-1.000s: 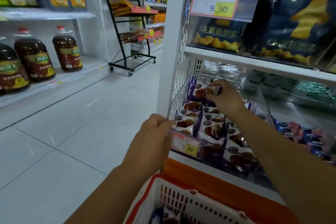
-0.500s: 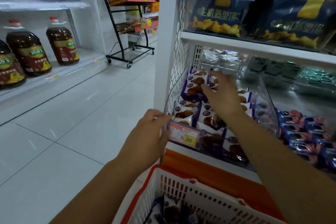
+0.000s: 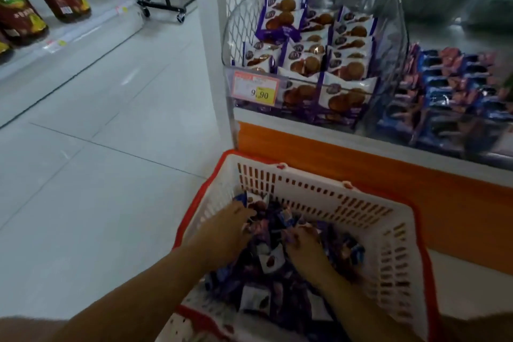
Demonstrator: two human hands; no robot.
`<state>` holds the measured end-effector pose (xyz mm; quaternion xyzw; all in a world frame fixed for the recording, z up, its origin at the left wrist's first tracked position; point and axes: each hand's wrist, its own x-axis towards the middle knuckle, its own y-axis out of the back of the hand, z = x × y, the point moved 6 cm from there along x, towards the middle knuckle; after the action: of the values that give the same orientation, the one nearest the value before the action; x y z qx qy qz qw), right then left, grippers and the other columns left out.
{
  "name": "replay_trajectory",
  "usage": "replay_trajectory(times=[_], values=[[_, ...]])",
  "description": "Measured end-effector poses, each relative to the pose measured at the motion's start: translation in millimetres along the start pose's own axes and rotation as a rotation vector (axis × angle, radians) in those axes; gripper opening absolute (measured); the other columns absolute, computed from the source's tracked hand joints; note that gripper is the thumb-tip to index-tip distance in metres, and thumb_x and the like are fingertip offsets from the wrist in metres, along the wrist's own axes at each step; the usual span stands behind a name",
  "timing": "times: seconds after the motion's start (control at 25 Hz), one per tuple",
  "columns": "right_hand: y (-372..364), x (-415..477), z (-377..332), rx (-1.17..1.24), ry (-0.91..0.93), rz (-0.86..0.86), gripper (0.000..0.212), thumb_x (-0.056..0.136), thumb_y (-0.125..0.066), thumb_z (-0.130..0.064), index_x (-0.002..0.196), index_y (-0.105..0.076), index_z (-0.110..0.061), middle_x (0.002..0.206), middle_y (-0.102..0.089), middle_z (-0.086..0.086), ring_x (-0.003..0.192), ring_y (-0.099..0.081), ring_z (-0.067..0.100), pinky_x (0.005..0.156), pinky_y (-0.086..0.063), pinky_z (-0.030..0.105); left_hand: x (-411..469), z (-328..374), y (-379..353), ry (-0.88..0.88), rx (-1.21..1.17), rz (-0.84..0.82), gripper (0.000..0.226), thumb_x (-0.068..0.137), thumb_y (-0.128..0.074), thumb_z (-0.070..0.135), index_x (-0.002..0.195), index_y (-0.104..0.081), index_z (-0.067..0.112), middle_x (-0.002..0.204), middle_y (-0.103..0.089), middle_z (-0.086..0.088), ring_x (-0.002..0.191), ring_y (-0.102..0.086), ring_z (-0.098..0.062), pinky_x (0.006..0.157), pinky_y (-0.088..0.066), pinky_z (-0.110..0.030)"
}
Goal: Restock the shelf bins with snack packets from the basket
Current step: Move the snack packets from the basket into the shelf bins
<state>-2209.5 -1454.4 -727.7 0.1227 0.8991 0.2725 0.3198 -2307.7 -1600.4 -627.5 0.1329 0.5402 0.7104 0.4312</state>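
Both hands are down in the white, red-rimmed basket (image 3: 313,189) at 6 o'clock of the view, buried among its loose heap of purple and white snack packets (image 3: 270,259). The left hand (image 3: 227,233) enters from 7 o'clock, palm down, forearm stretched over the near rim, its fingers (image 3: 245,216) bent into the pile. A white packet (image 3: 256,203) stands just past them at their 12 o'clock, in the basket's far left corner. The right hand (image 3: 305,251) comes in from 5 o'clock, knuckles up, fingers curled down into the packets, just beside the left hand. Blur and the heap hide the fingertips, so a hold on any packet cannot be told. At 1 o'clock the clear shelf bin (image 3: 388,64) holds upright rows of shelved packets (image 3: 302,61) behind a price tag (image 3: 255,89).
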Motion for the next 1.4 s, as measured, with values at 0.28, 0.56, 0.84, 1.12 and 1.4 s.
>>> replay_trajectory(times=[0.28, 0.56, 0.84, 1.12, 1.4], values=[[-63.6, 3.9, 46.6, -0.232, 0.081, -0.191, 0.086, 0.094, -0.056, -0.006, 0.152, -0.003, -0.042, 0.162, 0.01, -0.003, 0.146, -0.015, 0.036, 0.097, -0.045, 0.042, -9.5, -21.5, -97.4, 0.158, 0.015, -0.387, 0.052, 0.094, -0.059, 0.032, 0.143, -0.043, 0.02, 0.139, -0.044, -0.01, 0.127, -0.044, -0.026, 0.104, -0.036, -0.032], [-103.6, -5.8, 46.0, -0.433, 0.102, -0.426, 0.091, 0.09, -0.065, -0.013, 0.154, -0.004, -0.035, 0.161, 0.016, -0.001, 0.146, 0.001, 0.04, 0.113, -0.029, 0.053, -2.2, -26.7, -111.7, 0.206, -0.057, -0.401, 0.042, 0.097, -0.053, 0.026, 0.137, -0.049, 0.014, 0.136, -0.049, -0.011, 0.124, -0.048, -0.026, 0.101, -0.039, -0.032], [-41.7, -4.1, 27.3, 0.374, -0.129, -0.123, 0.026, 0.088, -0.062, -0.006, 0.097, -0.038, -0.013, 0.089, -0.037, 0.003, 0.077, -0.043, 0.019, 0.064, -0.038, 0.03, -6.9, -21.4, -109.1, 0.347, -0.336, -0.384, 0.034, 0.097, -0.055, 0.03, 0.126, -0.058, 0.013, 0.124, -0.062, -0.009, 0.107, -0.059, -0.023, 0.096, -0.048, -0.034], [-4.9, -18.3, -3.6, 1.099, -0.288, -0.197, 0.024, 0.089, -0.066, -0.005, 0.109, -0.061, -0.017, 0.124, -0.053, 0.009, 0.115, -0.057, 0.034, 0.094, -0.052, 0.049, -4.6, -0.2, -74.4, 0.582, -1.245, -0.218, 0.021, 0.09, -0.069, 0.021, 0.11, -0.071, 0.015, 0.101, -0.074, -0.009, 0.096, -0.071, -0.024, 0.084, -0.059, -0.038], [20.0, -40.3, -26.7, 1.265, -0.094, -0.173, 0.028, 0.096, -0.055, -0.014, 0.12, -0.063, -0.004, 0.118, -0.068, 0.016, 0.109, -0.065, 0.031, 0.093, -0.052, 0.043, -12.1, 10.7, -34.9, 0.54, -1.373, -0.073, 0.015, 0.092, -0.065, 0.016, 0.105, -0.071, 0.01, 0.095, -0.076, -0.005, 0.092, -0.072, -0.021, 0.084, -0.058, -0.034]])
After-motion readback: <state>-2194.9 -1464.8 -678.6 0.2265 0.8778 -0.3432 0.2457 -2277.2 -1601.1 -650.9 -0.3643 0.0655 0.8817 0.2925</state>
